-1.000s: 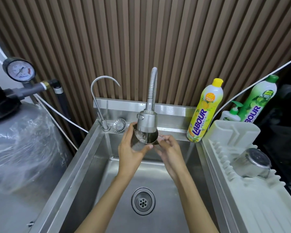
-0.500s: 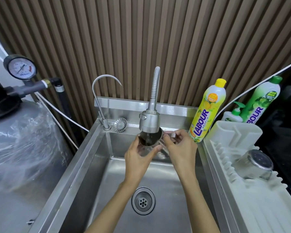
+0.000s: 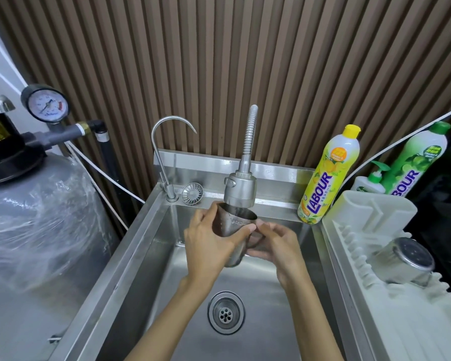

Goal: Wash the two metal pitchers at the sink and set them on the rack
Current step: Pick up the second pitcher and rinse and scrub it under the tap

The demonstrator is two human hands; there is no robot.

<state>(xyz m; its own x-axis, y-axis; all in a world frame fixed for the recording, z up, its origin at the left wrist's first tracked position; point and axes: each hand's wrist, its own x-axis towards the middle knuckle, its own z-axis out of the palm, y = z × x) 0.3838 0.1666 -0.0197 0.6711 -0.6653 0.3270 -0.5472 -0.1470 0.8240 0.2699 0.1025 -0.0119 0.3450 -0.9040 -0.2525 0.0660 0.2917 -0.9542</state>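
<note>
Two steel pitchers show in the head view. One pitcher point(image 3: 233, 230) is upright, held over the sink point(image 3: 146, 243) between both hands, with its open mouth just under the spray head point(image 3: 240, 190) and its spout rim by the left fingertips. It is a tapered cup of dull brushed metal, dark inside, with faint stamped marks on the wall above the left thumb. Whether water runs into it cannot be told.

The left hand point(image 3: 208, 246) grips the body: thumb laid across the near wall, fingers wrapped round the far left side. The right hand point(image 3: 279, 243) sits just right of the left thumb tip, its fingers curled in around the handle on the pitcher's right side; the handle is mostly hidden by them. Both forearms reach up from the bottom edge, on either side of the drain point(image 3: 226, 312) below the hands.

The second pitcher point(image 3: 404, 261) lies tipped on the white rack point(image 3: 375, 212), well to the right of the right fingers, its round bottom turned toward the camera.
</note>
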